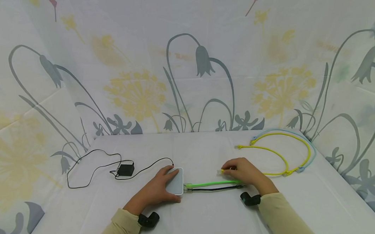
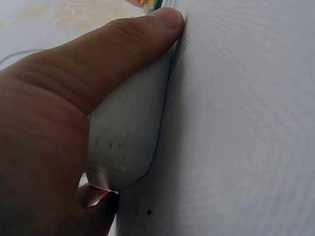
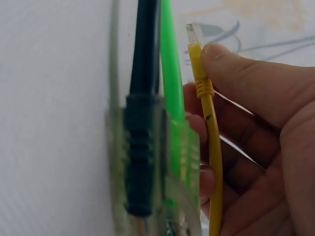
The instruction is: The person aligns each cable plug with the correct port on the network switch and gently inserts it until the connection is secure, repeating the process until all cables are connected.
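Observation:
A flat white network switch [image 1: 175, 183] lies on the table, and my left hand [image 1: 157, 189] grips it, thumb along the near edge and fingers at the far edge. Green [image 1: 210, 183] and black [image 1: 215, 189] Ethernet cables run from its right side, their clear plugs at its edge. To the right, my right hand [image 1: 246, 172] pinches a yellow Ethernet cable [image 3: 211, 123] just behind its clear plug [image 3: 193, 33]. That plug points left toward the switch, apart from it. In the right wrist view the green and black cable ends stand beside the fingers.
A black power adapter [image 1: 125, 169] with thin looped black cord [image 1: 78, 187] lies left; its cord reaches the switch's far edge. At the right, a yellow cable [image 1: 308, 153] and a light-blue cable [image 1: 315, 154] curve in loops. A patterned cloth [image 1: 186, 96] stands behind the table.

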`<state>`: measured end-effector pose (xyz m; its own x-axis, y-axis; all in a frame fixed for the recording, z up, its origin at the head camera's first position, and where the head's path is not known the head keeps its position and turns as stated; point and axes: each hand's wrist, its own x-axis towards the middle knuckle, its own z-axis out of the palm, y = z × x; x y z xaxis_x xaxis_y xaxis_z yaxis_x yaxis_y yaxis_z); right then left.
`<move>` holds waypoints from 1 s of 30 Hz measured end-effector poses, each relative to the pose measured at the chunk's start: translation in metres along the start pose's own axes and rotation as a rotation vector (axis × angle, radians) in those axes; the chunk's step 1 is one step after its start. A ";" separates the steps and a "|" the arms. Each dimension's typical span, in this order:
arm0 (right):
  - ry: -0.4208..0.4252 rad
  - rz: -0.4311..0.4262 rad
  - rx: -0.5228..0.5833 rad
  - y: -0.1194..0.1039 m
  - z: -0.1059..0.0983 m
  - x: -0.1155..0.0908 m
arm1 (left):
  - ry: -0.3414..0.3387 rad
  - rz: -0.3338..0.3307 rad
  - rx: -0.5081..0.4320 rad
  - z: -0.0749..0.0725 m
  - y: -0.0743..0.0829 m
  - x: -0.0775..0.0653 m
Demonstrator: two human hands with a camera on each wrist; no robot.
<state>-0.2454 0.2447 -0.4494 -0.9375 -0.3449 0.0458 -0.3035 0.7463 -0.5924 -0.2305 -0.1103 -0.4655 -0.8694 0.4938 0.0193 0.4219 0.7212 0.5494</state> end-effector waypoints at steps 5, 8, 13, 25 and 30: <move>-0.003 -0.023 0.001 -0.004 0.004 0.002 | 0.000 0.001 -0.002 0.000 -0.001 0.000; -0.004 -0.047 0.015 -0.005 0.007 0.003 | 0.001 0.003 -0.003 0.000 -0.001 0.000; -0.003 -0.079 0.015 -0.008 0.010 0.005 | 0.003 0.003 -0.007 0.000 0.000 0.000; 0.009 -0.167 0.014 -0.015 0.015 0.006 | 0.004 0.009 -0.009 -0.001 0.000 -0.001; 0.009 -0.159 0.017 -0.018 0.018 0.007 | 0.003 0.006 -0.001 -0.001 0.001 0.000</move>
<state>-0.2437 0.2179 -0.4529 -0.8794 -0.4526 0.1476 -0.4454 0.6727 -0.5908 -0.2299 -0.1103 -0.4643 -0.8679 0.4961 0.0251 0.4263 0.7179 0.5503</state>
